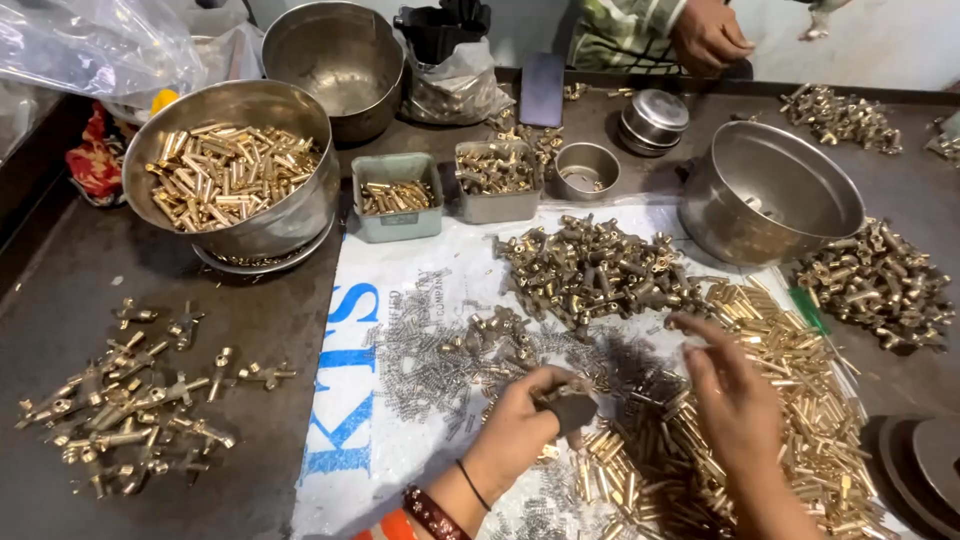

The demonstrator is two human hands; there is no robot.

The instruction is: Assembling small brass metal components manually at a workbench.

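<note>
At the far left, on the dark table (60, 300), lies a loose scatter of assembled brass fittings (130, 400) with cross-shaped handles. Behind them stands a steel bowl (300, 215) heaped with short brass tubes (228, 170), and a second, bare steel bowl (340, 55) sits just behind that one. To the right are two small grey tubs (398, 225), side by side, each holding brass bits.

A white printed sack (345, 400) is spread in front of me. On it, left of centre, lies a tangle of small steel springs (420, 365), and beyond them a dark heap of brass valve bodies (590, 270).

My left hand (520, 425), bangles at the wrist, rests over the springs with its fingers curled shut around a small dark piece (572, 405), pinched between thumb and fingertips; I cannot tell just what the piece is. It sits at the near edge of a spread of brass sleeves (790, 370) that runs to the right.

My right hand (735, 400) hovers over those sleeves, fingers spread and slightly bent, the tips near the pile; I cannot tell whether anything is between them.

Farther right, a tipped steel pot (800, 180) lies behind the sleeves, with another heap of brass fittings (880, 285) beside it. At the table's far edge, another person's hand (708, 38) rests near a dark phone (542, 88).
</note>
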